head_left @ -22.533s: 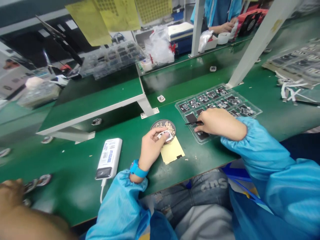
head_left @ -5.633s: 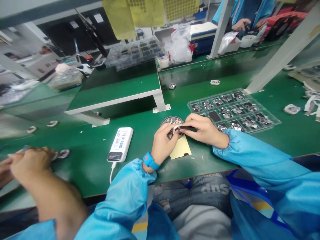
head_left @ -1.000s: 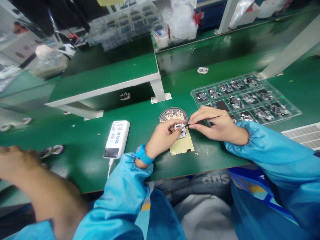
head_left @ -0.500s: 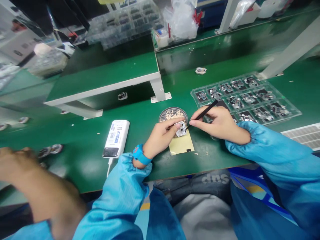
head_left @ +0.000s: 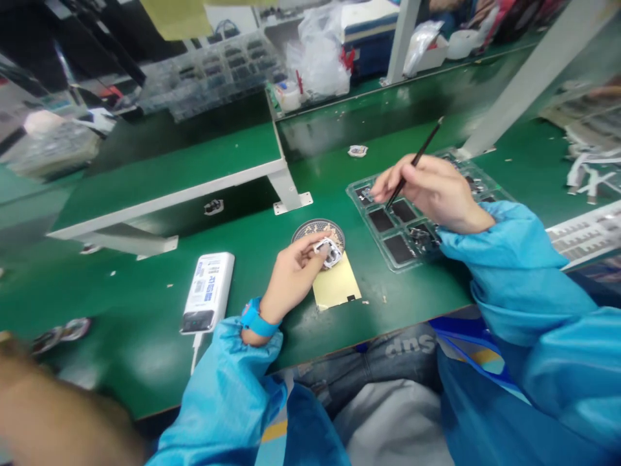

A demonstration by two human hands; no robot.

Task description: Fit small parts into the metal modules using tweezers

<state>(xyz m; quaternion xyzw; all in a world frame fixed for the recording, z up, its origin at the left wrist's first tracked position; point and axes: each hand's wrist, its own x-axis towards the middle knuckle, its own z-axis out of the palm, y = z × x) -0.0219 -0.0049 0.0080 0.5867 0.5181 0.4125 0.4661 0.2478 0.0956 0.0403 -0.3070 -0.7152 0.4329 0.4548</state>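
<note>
My left hand [head_left: 291, 275] pinches a small white part [head_left: 328, 250] over a yellow sheet [head_left: 336, 288], beside a round dish of tiny pieces [head_left: 310, 230]. My right hand [head_left: 431, 191] is closed on thin black tweezers [head_left: 413, 163], their upper end pointing up and right. That hand hovers over a clear plastic tray [head_left: 388, 249] with dark pockets, some holding small metal parts. The fingers reach to the tray's far left pocket.
A white power bank [head_left: 208, 292] with a cable lies left of my left hand. A white-framed green shelf [head_left: 165, 175] stands behind it. Loose parts [head_left: 358, 151] lie on the green bench. Another person's arm [head_left: 53, 421] fills the lower left corner.
My right hand has lifted away from the white part and swung right and back to the tray with the tweezers. My left hand keeps the part by the dish.
</note>
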